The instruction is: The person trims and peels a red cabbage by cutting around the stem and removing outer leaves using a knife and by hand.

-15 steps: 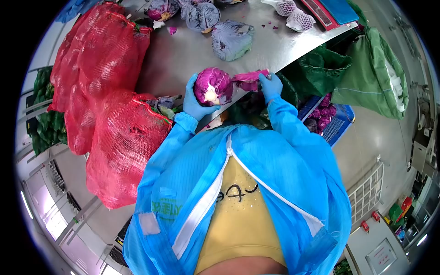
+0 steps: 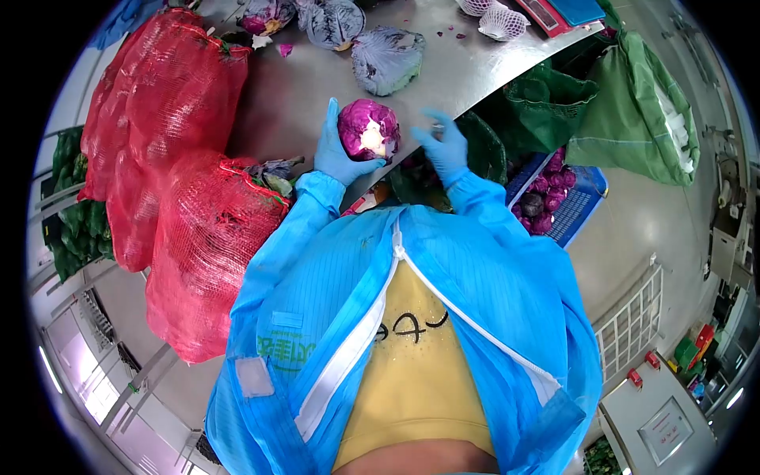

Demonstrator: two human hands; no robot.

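A red cabbage (image 2: 366,119) with its pale cut stem end facing me rests in my left hand (image 2: 334,154), whose gloved fingers curve around its left and lower side. To the right of it, my right hand (image 2: 446,150) is raised near the table edge with fingers apart and slightly blurred; no leaf shows in it. Loose dull-purple outer leaves (image 2: 388,62) lie on the metal table (image 2: 297,95) beyond the cabbage. Both hands wear blue gloves.
Full red mesh sacks (image 2: 214,245) stand at left. Under the right table edge are a dark green bag (image 2: 546,107) and a blue crate (image 2: 582,198) holding several red cabbages. A light green sack (image 2: 633,127) stands farther right. White foam nets (image 2: 503,22) lie on the table.
The torn purple leaf has left my right hand, and its fingers have spread. My left hand still holds the cabbage, with its stem end turned slightly.
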